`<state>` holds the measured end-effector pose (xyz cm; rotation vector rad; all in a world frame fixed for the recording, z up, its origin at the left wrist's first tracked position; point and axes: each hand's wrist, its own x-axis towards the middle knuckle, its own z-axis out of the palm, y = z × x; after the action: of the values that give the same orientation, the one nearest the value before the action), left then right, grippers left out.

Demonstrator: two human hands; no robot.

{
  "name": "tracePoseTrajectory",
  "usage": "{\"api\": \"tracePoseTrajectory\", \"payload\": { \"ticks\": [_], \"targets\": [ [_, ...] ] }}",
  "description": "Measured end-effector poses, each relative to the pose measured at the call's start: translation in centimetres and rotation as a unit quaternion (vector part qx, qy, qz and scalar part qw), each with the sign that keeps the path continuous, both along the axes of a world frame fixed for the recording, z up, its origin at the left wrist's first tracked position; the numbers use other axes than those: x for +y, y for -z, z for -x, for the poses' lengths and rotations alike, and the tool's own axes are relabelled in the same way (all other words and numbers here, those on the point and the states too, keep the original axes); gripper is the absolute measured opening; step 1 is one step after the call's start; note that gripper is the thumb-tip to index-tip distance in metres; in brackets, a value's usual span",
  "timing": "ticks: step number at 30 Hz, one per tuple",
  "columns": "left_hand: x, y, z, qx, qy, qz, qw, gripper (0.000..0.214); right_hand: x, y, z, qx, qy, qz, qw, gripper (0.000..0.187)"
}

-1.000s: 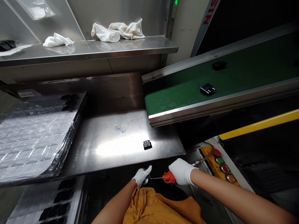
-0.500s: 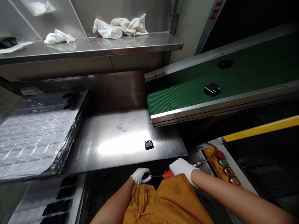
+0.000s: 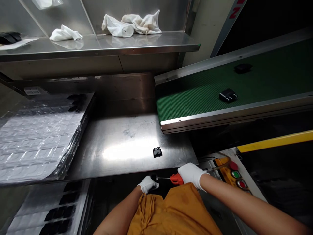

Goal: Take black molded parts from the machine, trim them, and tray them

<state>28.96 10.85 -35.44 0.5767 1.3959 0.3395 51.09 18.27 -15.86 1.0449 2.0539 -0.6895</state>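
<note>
Just below the front edge of the steel worktop (image 3: pixel 117 147), the white-gloved right hand (image 3: pixel 192 173) is closed around a red-handled tool (image 3: pixel 176 179). Its thin metal tip points left at a small black piece (image 3: pixel 154 177) pinched in the curled fingers of the white-gloved left hand (image 3: pixel 147 183), and both hands are over an orange cloth (image 3: pixel 171 209). 1 black connector (image 3: pixel 157 152) lies on the worktop just behind the hands, with stacked clear trays (image 3: pixel 36 137) well to its left, 2 more black parts (image 3: pixel 228 95) on the green conveyor belt (image 3: pixel 195 98) at the right, and white cloths (image 3: pixel 132 25) on the shelf (image 3: pixel 97 47) above.
</note>
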Motion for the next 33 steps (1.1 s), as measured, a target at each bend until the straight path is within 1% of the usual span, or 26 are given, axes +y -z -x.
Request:
{"api": "tracePoseTrajectory", "payload": {
  "ticks": [3, 5, 8, 10, 11, 13, 15, 17, 21, 24, 28, 33],
  "targets": [
    [0.3, -0.3, 0.0, 0.032, 0.023, -0.040, 0.998, 0.029, 0.1, -0.3, 0.1, -0.004, -0.002, 0.006, 1.000, 0.033],
    [0.5, -0.5, -0.1, 0.046, 0.037, -0.058, 0.997, 0.030, -0.1, -0.1, 0.0, -0.008, -0.002, 0.005, 1.000, 0.036],
    [0.5, -0.7, -0.1, 0.064, 0.056, -0.082, 0.993, 0.029, -0.4, 0.1, -0.3, -0.009, -0.003, 0.001, 1.000, 0.043],
    [0.4, -0.9, 0.1, 0.074, 0.063, -0.116, 0.989, 0.036, -0.5, 0.1, -0.5, -0.005, -0.005, 0.006, 1.000, 0.047],
    [0.4, -1.1, 0.3, 0.076, 0.065, -0.137, 0.986, 0.042, -0.5, 0.1, -0.6, -0.005, -0.006, 0.006, 1.000, 0.045],
    [0.4, -1.7, 0.5, 0.073, 0.070, -0.177, 0.979, 0.054, -0.5, 0.0, -0.7, -0.010, -0.007, 0.003, 1.000, 0.036],
    [0.5, -2.3, 0.7, 0.060, 0.082, -0.205, 0.973, 0.057, -0.3, 0.0, -0.7, -0.012, -0.006, 0.003, 1.000, 0.033],
    [0.6, -2.9, 0.7, 0.047, 0.097, -0.223, 0.969, 0.055, -0.1, 0.0, -0.6, -0.008, -0.007, 0.010, 1.000, 0.033],
    [0.8, -3.5, 0.7, 0.042, 0.121, -0.239, 0.963, 0.054, 0.4, 0.3, -0.6, -0.011, -0.004, 0.013, 1.000, 0.032],
    [0.8, -3.6, 0.7, 0.042, 0.137, -0.244, 0.959, 0.054, 0.4, 0.3, -0.8, -0.003, 0.001, 0.022, 1.000, 0.037],
    [0.7, -3.1, 0.7, 0.057, 0.145, -0.243, 0.957, 0.050, 0.1, 0.0, -1.0, 0.011, 0.000, 0.020, 1.000, 0.044],
    [0.5, -2.4, 0.6, 0.074, 0.137, -0.234, 0.960, 0.043, -0.4, -0.8, -0.8, 0.018, -0.008, 0.019, 1.000, 0.040]
  ]
}}
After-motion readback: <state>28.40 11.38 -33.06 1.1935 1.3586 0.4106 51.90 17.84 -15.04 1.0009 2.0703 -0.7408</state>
